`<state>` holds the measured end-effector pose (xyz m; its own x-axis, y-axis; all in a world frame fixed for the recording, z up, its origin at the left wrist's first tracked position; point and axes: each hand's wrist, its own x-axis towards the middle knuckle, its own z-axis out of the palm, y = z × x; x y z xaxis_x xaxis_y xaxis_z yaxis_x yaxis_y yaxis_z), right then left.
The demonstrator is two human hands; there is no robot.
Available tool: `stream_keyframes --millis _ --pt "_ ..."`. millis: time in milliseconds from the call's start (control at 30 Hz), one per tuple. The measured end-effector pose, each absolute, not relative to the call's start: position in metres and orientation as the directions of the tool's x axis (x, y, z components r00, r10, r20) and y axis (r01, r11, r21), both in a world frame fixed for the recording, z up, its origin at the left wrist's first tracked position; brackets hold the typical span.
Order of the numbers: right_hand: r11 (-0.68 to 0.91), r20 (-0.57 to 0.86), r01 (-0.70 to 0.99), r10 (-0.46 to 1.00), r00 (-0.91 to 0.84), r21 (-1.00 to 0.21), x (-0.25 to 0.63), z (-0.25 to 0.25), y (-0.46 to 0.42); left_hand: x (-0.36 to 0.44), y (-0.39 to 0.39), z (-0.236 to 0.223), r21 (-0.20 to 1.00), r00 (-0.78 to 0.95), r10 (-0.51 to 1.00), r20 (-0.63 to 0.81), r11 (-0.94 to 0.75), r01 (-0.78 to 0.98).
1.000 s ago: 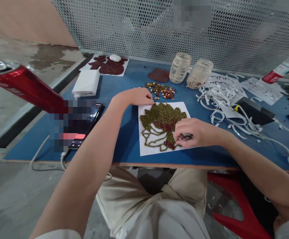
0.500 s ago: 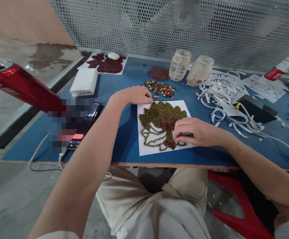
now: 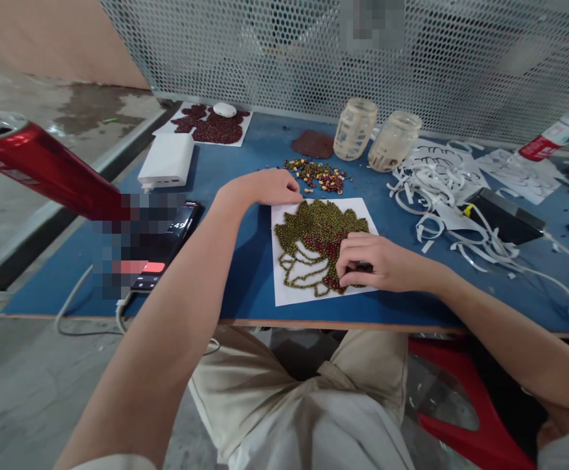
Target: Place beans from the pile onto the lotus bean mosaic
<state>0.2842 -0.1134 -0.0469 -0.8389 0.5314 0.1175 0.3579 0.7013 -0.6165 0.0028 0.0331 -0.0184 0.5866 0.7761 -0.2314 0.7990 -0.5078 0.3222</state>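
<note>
The white sheet (image 3: 280,294) is being touched at its far left corner by the left hand (image 3: 279,187), whose fingers are being kept curled; whether anything is being pinched there cannot be told. On the sheet, which is being supported by the blue surface (image 3: 245,281), a leafy pattern is being formed by green beans (image 3: 321,219), with dark red beans (image 3: 326,247) being included near its middle and lower edge. The pattern's right side is being partly covered by the right hand (image 3: 375,262). Its fingers are being held bent, with a narrow gap to the thumb; whether a bean is being gripped cannot be seen. Just beyond the sheet, a mixed bean pile (image 3: 320,175) is being carried by the surface, and paper strips (image 3: 424,183) are being spread to the right.
</note>
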Motion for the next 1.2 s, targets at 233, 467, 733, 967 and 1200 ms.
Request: stream_keyframes --millis 233,467,733,967,1200 --pt "0.634 0.152 0.379 0.621 -0.769 -0.673 0.287 -0.044 -0.113 0.003 0.033 -0.018 0.324 0.588 0.776 -0.228 -0.509 0.798" --pt "0.591 0.096 0.431 0.656 -0.749 -0.682 0.288 -0.048 -0.111 0.003 0.033 -0.018 0.332 0.585 0.776 -0.235 -0.502 0.799" --pt "0.649 0.15 0.418 0.635 -0.757 -0.635 0.284 -0.049 -0.115 0.002 0.033 -0.019 0.322 0.577 0.784 -0.23 -0.499 0.805" --pt "0.613 0.374 0.654 0.79 -0.486 -0.444 0.295 -0.035 -0.052 0.001 0.037 -0.021 0.331 0.597 0.768 -0.232 -0.515 0.791" --pt "0.576 0.335 0.812 0.786 -0.52 -0.092 0.288 -0.053 0.013 0.002 0.034 -0.02 0.309 0.584 0.778 -0.232 -0.51 0.803"
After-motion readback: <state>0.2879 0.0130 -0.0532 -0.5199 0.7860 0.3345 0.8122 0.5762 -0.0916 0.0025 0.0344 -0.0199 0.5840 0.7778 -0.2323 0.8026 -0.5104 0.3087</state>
